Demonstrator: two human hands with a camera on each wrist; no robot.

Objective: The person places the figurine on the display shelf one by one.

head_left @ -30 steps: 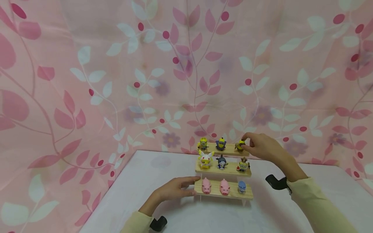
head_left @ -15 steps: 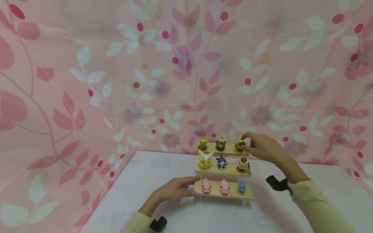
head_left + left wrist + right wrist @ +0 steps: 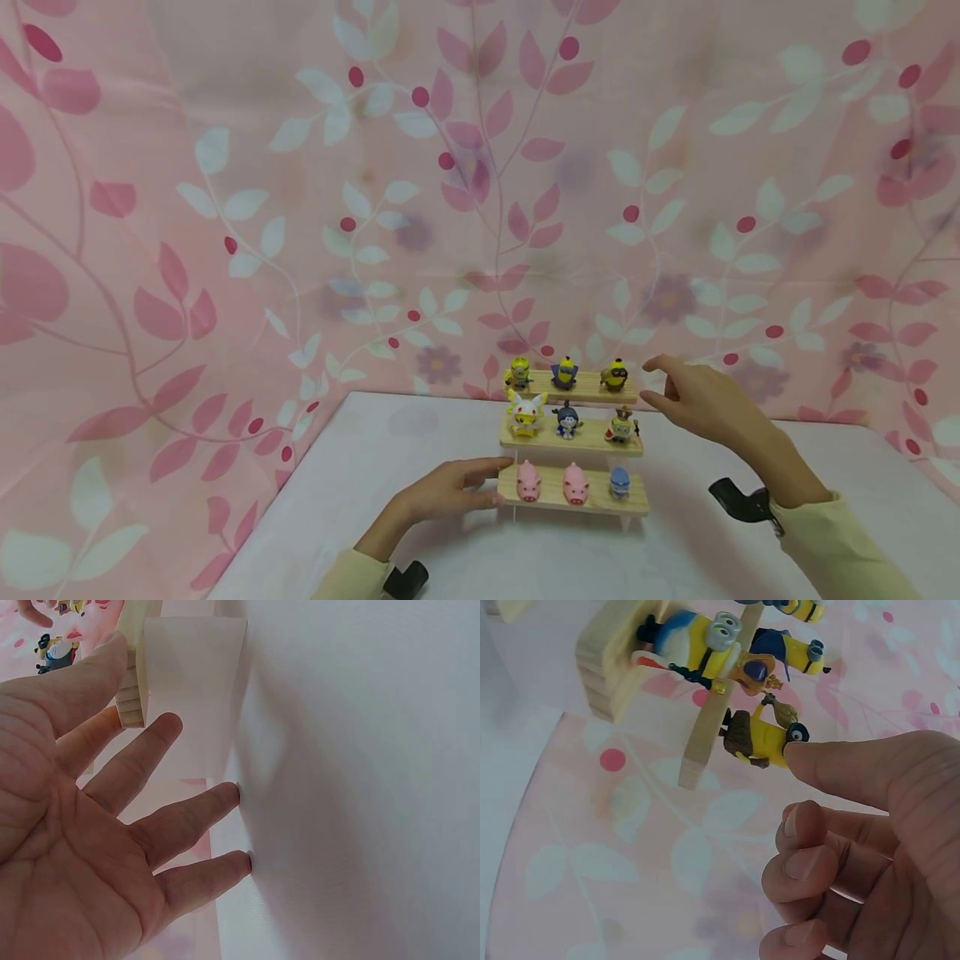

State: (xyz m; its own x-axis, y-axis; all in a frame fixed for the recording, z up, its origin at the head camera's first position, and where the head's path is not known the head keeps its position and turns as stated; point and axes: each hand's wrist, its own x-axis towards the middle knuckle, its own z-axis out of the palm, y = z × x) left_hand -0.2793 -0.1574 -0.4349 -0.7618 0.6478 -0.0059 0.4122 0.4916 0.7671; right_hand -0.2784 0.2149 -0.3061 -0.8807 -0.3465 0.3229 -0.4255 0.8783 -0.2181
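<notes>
A three-tier wooden display stand (image 3: 551,498) with clear supports holds small toy figures. My left hand (image 3: 447,487) is at the left end of its bottom board, thumb and index finger pinching the board's edges; the other fingers (image 3: 199,817) spread out in the left wrist view. To the right of the top tier, my right hand (image 3: 708,398) holds nothing, its thumb and index finger apart. Nearest to it stands a yellow minion figure (image 3: 617,377) with dark goggles, upright at that tier's right end. In the right wrist view the thumb tip overlaps this minion figure (image 3: 757,741).
Two more minion figures stand on the top tier. The middle tier bears a white-eared yellow figure (image 3: 527,415), a dark-hooded figure (image 3: 568,422) and a crowned minion (image 3: 621,427). Two pink pigs (image 3: 575,485) and a blue figure (image 3: 619,483) occupy the bottom tier. A floral curtain (image 3: 420,250) hangs behind.
My right hand has let go of the goggled minion figure and drawn back to the right. The figure stays on the top tier. My left hand keeps its place.
</notes>
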